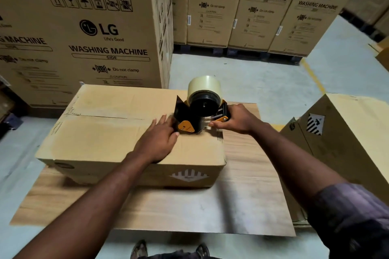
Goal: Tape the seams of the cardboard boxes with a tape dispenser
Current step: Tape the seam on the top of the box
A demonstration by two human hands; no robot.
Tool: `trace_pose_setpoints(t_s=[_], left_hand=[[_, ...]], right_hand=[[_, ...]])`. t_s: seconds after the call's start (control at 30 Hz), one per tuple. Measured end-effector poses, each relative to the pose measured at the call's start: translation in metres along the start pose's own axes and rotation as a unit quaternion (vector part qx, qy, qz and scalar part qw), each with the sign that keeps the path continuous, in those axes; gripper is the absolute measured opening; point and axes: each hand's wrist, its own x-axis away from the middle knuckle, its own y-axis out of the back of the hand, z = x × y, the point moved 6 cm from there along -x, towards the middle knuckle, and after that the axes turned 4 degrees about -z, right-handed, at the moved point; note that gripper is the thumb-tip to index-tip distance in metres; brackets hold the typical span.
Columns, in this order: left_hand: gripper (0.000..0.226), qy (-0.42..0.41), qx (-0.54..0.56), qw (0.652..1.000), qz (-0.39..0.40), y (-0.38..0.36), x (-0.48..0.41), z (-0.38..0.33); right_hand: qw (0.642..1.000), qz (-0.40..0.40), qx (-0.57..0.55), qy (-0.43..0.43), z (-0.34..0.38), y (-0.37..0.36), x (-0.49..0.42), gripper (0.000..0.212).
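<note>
Taping: we judge this the start of a pass, with the tape dispenser (197,115) set on the right end of the box (101,139) top.
Seam: the seam (101,116) runs left to right across the lid, in line with the dispenser; the stretch we can see lies wholly to the dispenser's left and looks bare of tape.
Dispenser: it stands upright near the lid's right edge, tape roll (205,88) on top, frame touching the cardboard.
Right hand: our right hand (233,121) is clamped round the handle from the right, fingers curled, so the dispenser lies just left of it.
Left hand: our left hand (160,139) lies flat on the lid, fingers straight and together, fingertips at the dispenser's left flank; it is the hand nearer the bare seam.
Turning point: the coming pull, we judge, goes leftward along the seam, and our left fingertips sit on or just beside that line, so they would need to move clear.
Under the box: a flat cardboard sheet (189,206) on the floor (273,82).
Around: a second box (341,143) stands to the right, well apart; washing-machine cartons (94,33) stand stacked behind.
</note>
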Motion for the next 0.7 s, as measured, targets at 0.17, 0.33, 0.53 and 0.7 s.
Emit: trace_pose_setpoints(t_s=[0.17,0.33,0.53,0.7], left_hand=[[0.052,0.014,0.05,0.998,-0.019,0.0,-0.004,0.0],[0.051,-0.002,0.06,0.997,-0.037,0.001,-0.005,-0.003],[0.052,0.069,0.045,0.994,-0.071,-0.003,-0.009,-0.021],[0.078,-0.019,-0.029,0.999,-0.006,-0.042,-0.021,-0.108]], right_hand=[[1.0,-0.016,0.003,0.015,-0.008,0.01,0.007,0.04],[0.999,-0.043,0.009,0.008,-0.036,0.045,0.03,0.023],[0.998,-0.062,-0.007,0.006,-0.067,0.056,0.053,0.016],[0.998,-0.067,-0.007,0.005,-0.073,0.053,0.051,0.017]])
